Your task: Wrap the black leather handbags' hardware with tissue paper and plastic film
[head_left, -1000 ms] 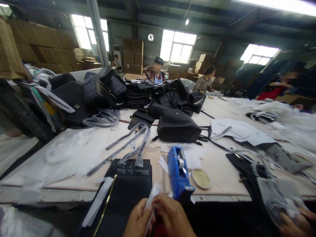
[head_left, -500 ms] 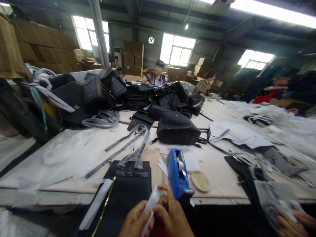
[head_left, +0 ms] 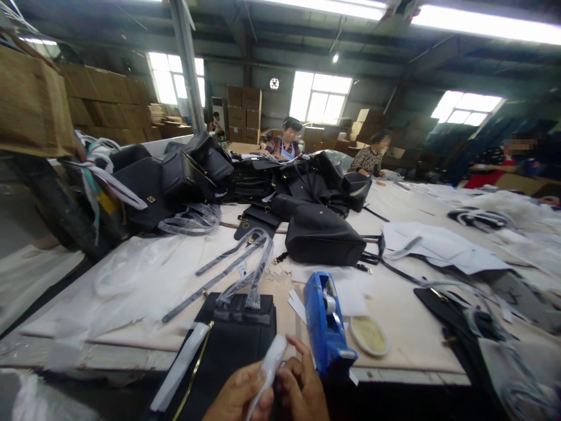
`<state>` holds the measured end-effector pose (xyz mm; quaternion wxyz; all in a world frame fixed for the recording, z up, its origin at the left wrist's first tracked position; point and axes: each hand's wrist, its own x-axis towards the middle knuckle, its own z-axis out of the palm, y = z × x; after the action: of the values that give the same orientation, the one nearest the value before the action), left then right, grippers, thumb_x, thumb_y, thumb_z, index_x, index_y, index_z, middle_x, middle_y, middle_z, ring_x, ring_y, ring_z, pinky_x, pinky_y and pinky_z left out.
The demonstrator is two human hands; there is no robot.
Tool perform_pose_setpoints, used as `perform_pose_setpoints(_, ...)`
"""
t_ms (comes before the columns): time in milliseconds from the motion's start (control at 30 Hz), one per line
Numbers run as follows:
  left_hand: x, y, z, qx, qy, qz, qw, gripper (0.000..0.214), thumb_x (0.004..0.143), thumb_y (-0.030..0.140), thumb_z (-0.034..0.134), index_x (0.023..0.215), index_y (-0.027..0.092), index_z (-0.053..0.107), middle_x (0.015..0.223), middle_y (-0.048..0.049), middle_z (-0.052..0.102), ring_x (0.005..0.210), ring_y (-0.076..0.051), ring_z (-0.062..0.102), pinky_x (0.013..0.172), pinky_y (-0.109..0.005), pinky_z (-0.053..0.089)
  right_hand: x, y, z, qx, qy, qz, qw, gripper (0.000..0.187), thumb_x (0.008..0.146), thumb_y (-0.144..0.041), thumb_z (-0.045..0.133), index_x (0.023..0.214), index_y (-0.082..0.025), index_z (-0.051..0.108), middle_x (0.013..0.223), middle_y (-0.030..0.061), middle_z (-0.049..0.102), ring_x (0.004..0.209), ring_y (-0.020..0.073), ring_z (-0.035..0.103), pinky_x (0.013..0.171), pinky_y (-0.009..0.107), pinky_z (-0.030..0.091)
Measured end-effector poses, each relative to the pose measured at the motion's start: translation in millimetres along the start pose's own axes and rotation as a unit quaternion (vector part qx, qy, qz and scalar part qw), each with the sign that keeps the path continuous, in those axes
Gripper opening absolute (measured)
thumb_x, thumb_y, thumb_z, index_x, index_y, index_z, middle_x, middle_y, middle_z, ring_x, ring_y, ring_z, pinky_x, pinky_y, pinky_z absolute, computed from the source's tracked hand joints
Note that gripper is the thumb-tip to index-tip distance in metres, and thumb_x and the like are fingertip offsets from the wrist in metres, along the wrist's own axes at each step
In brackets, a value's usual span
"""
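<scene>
At the bottom edge my left hand [head_left: 240, 396] and my right hand [head_left: 303, 386] are closed together on a white strip of paper or foam [head_left: 268, 368] that stands up between the fingers. Just right of them a blue tape dispenser [head_left: 326, 325] sits on the table. A black bag [head_left: 228, 345] with a gold-edged strap and plastic-wrapped handles lies flat in front of my left hand, half over the table's edge.
A heap of black bags [head_left: 245, 175] covers the table's far middle, one black bag [head_left: 326, 237] nearer. A small round yellowish dish [head_left: 369, 335] lies right of the dispenser. White paper sheets [head_left: 438, 242], clear plastic [head_left: 131, 275], cardboard boxes [head_left: 30, 105]. Three people sit far off.
The view has tilted up and shifted a little, so my hands sit lower in the picture. They still pinch the white strip. Another person's hands at the lower right have left the view.
</scene>
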<state>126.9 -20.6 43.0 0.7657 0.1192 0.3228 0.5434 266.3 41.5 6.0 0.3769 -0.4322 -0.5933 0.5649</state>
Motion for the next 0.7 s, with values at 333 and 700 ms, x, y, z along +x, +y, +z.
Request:
perform_pose_setpoints(333, -1.4, -20.0, 18.5, 0.189, 0.093, 0.127, 0.969, 0.081, 0.077, 0.054, 0.068, 0.141, 0.014, 0.043, 0.066, -0.0027, 0.064, 0.048, -0.011, 0.051, 0.051, -0.022, 0.043, -2.2, -37.7, -13.0, -0.043, -0.113, 0.02, 0.992, 0.065, 0.087, -0.041, 0.056, 0.144, -0.02, 0.031, 0.094, 0.006, 0.069, 0.082, 0.0224, 0.066, 0.078, 0.034, 0.051)
perform_pose_setpoints(700, 1.9, -16.4, 10.3, 0.288, 0.246, 0.115, 0.918, 0.082, 0.071, 0.039, 0.073, 0.142, 0.011, 0.043, 0.075, -0.007, 0.073, 0.085, -0.026, 0.069, 0.084, -0.033, 0.051, 15.8, -43.2, 4.5, 0.057, -0.135, 0.017, 0.989, 0.079, 0.074, -0.034, 0.067, 0.144, -0.019, 0.033, 0.143, 0.0136, 0.047, 0.127, 0.0277, 0.049, 0.109, 0.038, 0.037)
